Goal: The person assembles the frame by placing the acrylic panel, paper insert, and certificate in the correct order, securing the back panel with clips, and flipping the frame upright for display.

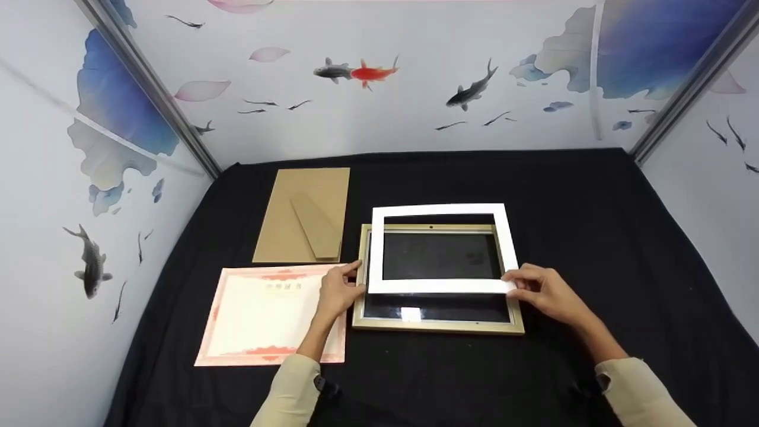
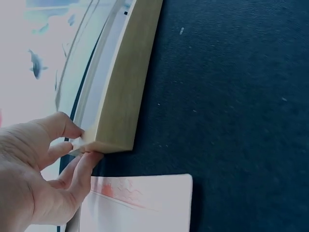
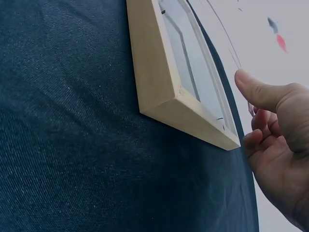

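Observation:
A white picture mat [image 1: 439, 286], a flat rectangular border, is held tilted over a gold picture frame [image 1: 439, 327]. My right hand [image 1: 548, 293] pinches the mat's near right corner between thumb and fingers. My left hand [image 1: 338, 293] grips the left side of the frame, close to the mat's near left corner. In the left wrist view, the thumb and fingers of the left hand [image 2: 43, 169] lie about the frame's edge [image 2: 123, 92]. The frame lies face down on black cloth, its glass [image 1: 379, 306] reflecting a bright light. From the right wrist, the right hand [image 3: 280, 140] appears beyond the frame's corner [image 3: 169, 96].
Left of the frame lies a certificate [image 1: 261, 314] with a red-pink border, partly under the left forearm. A brown backing board [image 1: 273, 225] with a stand leg [image 1: 317, 231] lies behind it. Printed wall panels [image 1: 415, 118] enclose the black-covered table [image 1: 605, 225].

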`<action>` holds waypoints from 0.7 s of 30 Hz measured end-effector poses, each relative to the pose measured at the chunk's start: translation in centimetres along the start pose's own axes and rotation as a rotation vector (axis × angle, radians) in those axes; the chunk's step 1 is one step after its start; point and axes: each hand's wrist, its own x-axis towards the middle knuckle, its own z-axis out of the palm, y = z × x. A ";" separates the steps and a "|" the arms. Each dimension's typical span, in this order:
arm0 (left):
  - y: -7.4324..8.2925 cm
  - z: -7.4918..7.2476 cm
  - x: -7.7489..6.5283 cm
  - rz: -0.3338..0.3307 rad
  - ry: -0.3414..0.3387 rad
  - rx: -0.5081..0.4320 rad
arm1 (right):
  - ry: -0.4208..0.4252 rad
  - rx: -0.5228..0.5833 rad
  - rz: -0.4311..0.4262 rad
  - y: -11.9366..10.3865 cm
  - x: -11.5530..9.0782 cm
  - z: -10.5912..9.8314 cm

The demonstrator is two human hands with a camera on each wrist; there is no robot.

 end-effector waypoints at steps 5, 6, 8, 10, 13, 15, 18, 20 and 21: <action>0.2 0.1 0.3 -0.038 0.035 0.026 | -0.035 0.047 -0.025 0.2 -0.4 0.0; 0.2 0.1 0.4 -0.044 0.040 0.028 | -0.036 0.053 -0.027 0.2 -0.6 0.0; 0.3 0.2 0.5 -0.051 0.047 0.027 | -0.035 0.061 -0.030 0.0 -0.8 0.1; 0.3 0.3 0.6 -0.060 0.044 0.014 | -0.034 0.064 -0.042 0.0 -1.0 0.3; 0.4 0.3 0.6 -0.062 0.029 -0.013 | -0.038 0.064 -0.062 0.1 -1.3 0.7; 0.4 0.2 0.5 -0.049 0.011 -0.041 | -0.043 0.067 -0.072 0.4 -1.4 0.9; 0.3 0.0 0.5 -0.028 -0.032 -0.084 | -0.057 0.062 -0.059 0.6 -1.5 1.2; 0.3 -0.1 0.4 -0.019 -0.064 -0.101 | -0.068 0.058 -0.043 0.6 -1.5 1.4; 0.3 -0.2 0.3 -0.021 -0.080 -0.107 | -0.073 0.054 -0.036 0.6 -1.5 1.5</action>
